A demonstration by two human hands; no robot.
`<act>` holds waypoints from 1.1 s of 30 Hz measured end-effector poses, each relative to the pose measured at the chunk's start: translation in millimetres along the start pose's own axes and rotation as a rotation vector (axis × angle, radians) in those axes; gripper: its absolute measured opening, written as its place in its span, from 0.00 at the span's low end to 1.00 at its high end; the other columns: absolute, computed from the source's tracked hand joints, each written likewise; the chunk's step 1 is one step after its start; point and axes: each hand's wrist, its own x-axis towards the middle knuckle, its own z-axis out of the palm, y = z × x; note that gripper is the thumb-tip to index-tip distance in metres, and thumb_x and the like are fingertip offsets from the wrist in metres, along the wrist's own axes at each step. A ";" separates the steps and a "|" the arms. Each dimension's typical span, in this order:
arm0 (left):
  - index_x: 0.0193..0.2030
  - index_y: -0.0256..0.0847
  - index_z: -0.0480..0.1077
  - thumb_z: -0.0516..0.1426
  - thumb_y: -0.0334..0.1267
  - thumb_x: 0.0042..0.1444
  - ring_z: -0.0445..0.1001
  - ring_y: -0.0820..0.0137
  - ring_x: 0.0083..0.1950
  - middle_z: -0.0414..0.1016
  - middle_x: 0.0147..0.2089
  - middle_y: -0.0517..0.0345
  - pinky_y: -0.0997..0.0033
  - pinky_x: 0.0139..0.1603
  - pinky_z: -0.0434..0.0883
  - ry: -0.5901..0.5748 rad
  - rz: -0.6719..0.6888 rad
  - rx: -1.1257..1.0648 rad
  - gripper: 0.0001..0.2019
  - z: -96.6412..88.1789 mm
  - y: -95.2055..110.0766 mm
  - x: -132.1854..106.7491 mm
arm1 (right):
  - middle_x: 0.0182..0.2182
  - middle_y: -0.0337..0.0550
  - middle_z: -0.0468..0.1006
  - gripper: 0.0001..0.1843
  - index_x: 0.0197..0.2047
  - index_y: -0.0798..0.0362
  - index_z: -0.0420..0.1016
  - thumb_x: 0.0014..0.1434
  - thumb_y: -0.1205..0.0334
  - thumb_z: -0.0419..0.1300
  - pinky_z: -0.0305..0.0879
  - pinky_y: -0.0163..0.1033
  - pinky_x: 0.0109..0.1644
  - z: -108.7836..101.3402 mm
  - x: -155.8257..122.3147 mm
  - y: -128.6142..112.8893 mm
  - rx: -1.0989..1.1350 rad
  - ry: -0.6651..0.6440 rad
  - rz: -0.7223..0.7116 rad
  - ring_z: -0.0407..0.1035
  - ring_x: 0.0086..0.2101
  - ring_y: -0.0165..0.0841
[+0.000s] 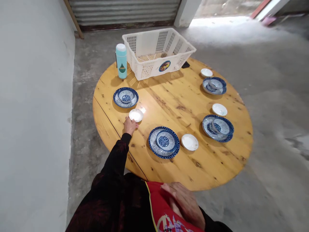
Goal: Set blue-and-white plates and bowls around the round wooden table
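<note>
My left hand [130, 126] is closed on the near rim of a small white dish [136, 115], which sits on the round wooden table just below a blue-patterned plate [116, 102] bearing a matching bowl [126, 96]. In front of my body, my right hand [184, 203] lies fairly flat over the red apron [156, 199]. Its fingers look stretched out and hold nothing visible. Nearest to that hand on the table are another blue-patterned plate [154, 148] with a bowl [165, 141] in it and a white dish [189, 142] to its right.
Two more plates [206, 129] [206, 88] with bowls stand at the right, each with a white dish [219, 109] [206, 72] beyond it. At the table's back are a white plastic basket [154, 70], a light-blue bottle [121, 61] and a dark flat object [185, 64]. A wall [36, 96] rises left.
</note>
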 end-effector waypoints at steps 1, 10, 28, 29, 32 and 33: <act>0.61 0.29 0.58 0.49 0.30 0.65 0.82 0.65 0.29 0.82 0.37 0.40 0.70 0.29 0.79 0.004 0.002 0.000 0.18 1.1 -0.6 0.5 | 0.37 0.49 0.82 0.21 0.55 0.56 0.71 0.62 0.77 0.51 0.73 0.37 0.40 0.5 0.3 0.0 0.001 -0.005 -0.008 0.77 0.36 0.33; 0.61 0.29 0.58 0.50 0.31 0.66 0.80 0.68 0.27 0.82 0.38 0.41 0.71 0.29 0.78 0.003 0.015 0.005 0.18 3.3 -1.0 2.3 | 0.38 0.46 0.83 0.20 0.57 0.52 0.71 0.64 0.73 0.51 0.75 0.36 0.41 -3.5 -3.3 0.4 -0.003 -0.008 -0.002 0.78 0.37 0.34; 0.62 0.36 0.62 0.53 0.47 0.64 0.79 0.69 0.31 0.80 0.36 0.54 0.68 0.37 0.78 0.083 0.310 -0.064 0.24 -40.1 -21.8 -108.2 | 0.32 0.43 0.83 0.15 0.48 0.53 0.72 0.68 0.72 0.46 0.73 0.33 0.39 1.7 -1.4 -8.6 -0.145 0.094 0.060 0.77 0.31 0.30; 0.60 0.36 0.63 0.53 0.48 0.64 0.80 0.68 0.31 0.80 0.36 0.54 0.67 0.38 0.78 0.083 0.322 -0.030 0.23 -38.8 -20.4 -119.7 | 0.31 0.43 0.83 0.15 0.47 0.53 0.72 0.69 0.71 0.46 0.72 0.33 0.39 1.9 -1.1 -7.7 -0.145 0.117 0.049 0.77 0.31 0.29; 0.56 0.37 0.68 0.52 0.50 0.63 0.81 0.67 0.33 0.81 0.35 0.53 0.68 0.39 0.78 0.057 0.333 0.058 0.22 -28.1 -15.0 -157.6 | 0.30 0.42 0.82 0.15 0.44 0.53 0.73 0.70 0.70 0.45 0.72 0.32 0.39 -5.2 -13.4 -5.0 -0.147 0.182 0.055 0.76 0.30 0.28; 0.54 0.37 0.69 0.52 0.50 0.63 0.81 0.67 0.33 0.81 0.35 0.54 0.68 0.38 0.78 0.038 0.344 0.083 0.21 -21.5 -13.3 -170.4 | 0.30 0.42 0.82 0.15 0.44 0.53 0.73 0.70 0.70 0.46 0.72 0.32 0.40 -10.1 -22.6 -3.7 -0.154 0.197 0.070 0.77 0.30 0.29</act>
